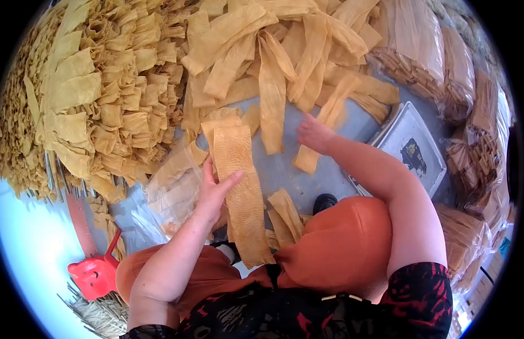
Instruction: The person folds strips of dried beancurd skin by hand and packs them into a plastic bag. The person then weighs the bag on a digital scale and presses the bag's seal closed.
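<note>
To the left of the heap of loose strips (270, 65), which is taken as the landmark, the largest mass is formed by tiered, folded strips (123, 90); wrapped bundles (412, 39) are stacked along the heap's right side, and a pale tray (395, 141) is set nearer the body, at its lower right. Just below the heap's left part, the held strips (242, 198), layered and ridged, are grasped by the left hand (210, 195), with the thumb pressed on the top face and the fingers tucked beneath the left edge. By judgement, they are light, thin and pliable, dry rather than slippery, and easily creased or torn at the ends (the ridging may add a little stiffness); they are best taken at the long edges near the middle, with the palm spread below, so that sagging is limited and the layers are kept aligned. At the heap's lower right, a single strip (333, 108) is overlapped by the right hand (314, 134); whether it is pinched cannot be told, since the fingers are blurred. That strip is best lifted flat, by its edge.
</note>
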Demonstrator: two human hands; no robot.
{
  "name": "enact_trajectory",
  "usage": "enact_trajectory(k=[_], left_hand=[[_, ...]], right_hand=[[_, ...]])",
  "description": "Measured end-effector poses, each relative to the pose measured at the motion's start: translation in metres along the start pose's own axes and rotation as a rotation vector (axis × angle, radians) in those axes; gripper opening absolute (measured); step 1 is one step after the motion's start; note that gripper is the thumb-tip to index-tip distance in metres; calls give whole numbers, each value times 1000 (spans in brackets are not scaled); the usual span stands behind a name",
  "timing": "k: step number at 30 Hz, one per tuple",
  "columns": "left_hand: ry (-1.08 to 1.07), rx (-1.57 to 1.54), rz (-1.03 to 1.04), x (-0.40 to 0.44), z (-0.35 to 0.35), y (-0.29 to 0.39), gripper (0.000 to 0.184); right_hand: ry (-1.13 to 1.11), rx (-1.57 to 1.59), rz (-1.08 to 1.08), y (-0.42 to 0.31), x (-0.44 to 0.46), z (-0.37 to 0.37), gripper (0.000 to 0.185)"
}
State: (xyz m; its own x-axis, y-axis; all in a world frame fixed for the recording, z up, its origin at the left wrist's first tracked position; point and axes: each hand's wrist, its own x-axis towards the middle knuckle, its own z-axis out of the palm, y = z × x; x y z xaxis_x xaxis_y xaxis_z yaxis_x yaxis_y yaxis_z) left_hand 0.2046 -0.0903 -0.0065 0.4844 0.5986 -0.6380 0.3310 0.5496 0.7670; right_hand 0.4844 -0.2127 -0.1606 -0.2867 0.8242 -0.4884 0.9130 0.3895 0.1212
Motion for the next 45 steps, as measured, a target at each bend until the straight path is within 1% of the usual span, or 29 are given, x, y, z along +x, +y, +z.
enact_trajectory(k=[1,3,4,6,7,9,10,12,13,15,16,18,19,20,22,23,24,25,26,27,28,30,34,36,37,39,40,43,45], left_hand=[[-3,-20,10,0,-2,-2,85],[20,-28,44,3,-6,-3,83],[38,-32,74,5,-8,-3,81],[78,-35,107,9,-14,-3,78],[120,-40,140,11,-17,-2,76],[140,-56,153,12,-22,2,76],[151,-70,161,12,-24,4,75],[190,-70,236,17,-30,2,74],[219,-67,305,19,-32,1,73],[250,-13,348,21,-35,3,73],[275,41,389,21,-36,4,72],[239,87,383,19,-33,8,72],[204,135,373,17,-30,10,73],[198,137,376,13,-25,12,73],[37,90,390,0,-11,17,72],[85,292,398,5,-15,14,70],[82,292,403,0,-7,14,70],[22,77,430,-8,6,14,61],[-38,-137,452,-13,14,14,53],[-34,-193,408,-13,13,13,54],[-32,-194,410,-14,14,14,54],[20,-302,296,-18,20,16,56],[133,-190,209,-15,24,5,48],[145,-228,92,-14,29,5,47],[143,-226,90,-11,28,3,47],[-36,-428,23,-6,28,2,50],[-37,-426,20,-7,31,5,50],[-37,-310,88,-8,38,11,56],[19,5,160,-2,33,8,64]], right_hand=[[3,-4,-2,2,-1,-2,25],[58,236,44,4,-7,-4,18],[58,234,43,4,-9,-5,18],[-39,426,59,3,-11,-12,17],[-34,421,54,5,-13,-19,17],[217,534,95,11,-18,-37,15],[222,529,86,14,-21,-50,15],[480,1053,113,17,-28,-79,13],[483,1050,108,19,-32,-93,13],[440,1357,12,22,-41,-122,20],[442,1354,10,22,-48,-137,20],[386,1553,-154,16,-59,-160,23],[391,1551,-150,14,-57,-163,23],[625,1473,-241,10,-56,-166,24],[858,1375,-325,5,-56,-170,25],[804,1532,-252,4,-56,-173,27],[775,1606,-215,1,-55,-173,29],[748,1680,-176,-1,-54,-173,30],[630,1902,-121,-11,-49,-167,35],[495,2117,-63,-21,-46,-163,41],[494,2116,-66,-32,-44,-163,41],[404,2330,137,-53,-39,-165,49],[376,2515,74,-72,-25,-157,50],[349,2673,-58,-76,-18,-155,49],[351,2676,-55,-77,-14,-153,49],[423,2637,24,-78,-7,-149,47],[424,2640,28,-79,-3,-144,47],[483,2573,99,-80,2,-138,47],[469,2474,82,-78,4,-138,45]])
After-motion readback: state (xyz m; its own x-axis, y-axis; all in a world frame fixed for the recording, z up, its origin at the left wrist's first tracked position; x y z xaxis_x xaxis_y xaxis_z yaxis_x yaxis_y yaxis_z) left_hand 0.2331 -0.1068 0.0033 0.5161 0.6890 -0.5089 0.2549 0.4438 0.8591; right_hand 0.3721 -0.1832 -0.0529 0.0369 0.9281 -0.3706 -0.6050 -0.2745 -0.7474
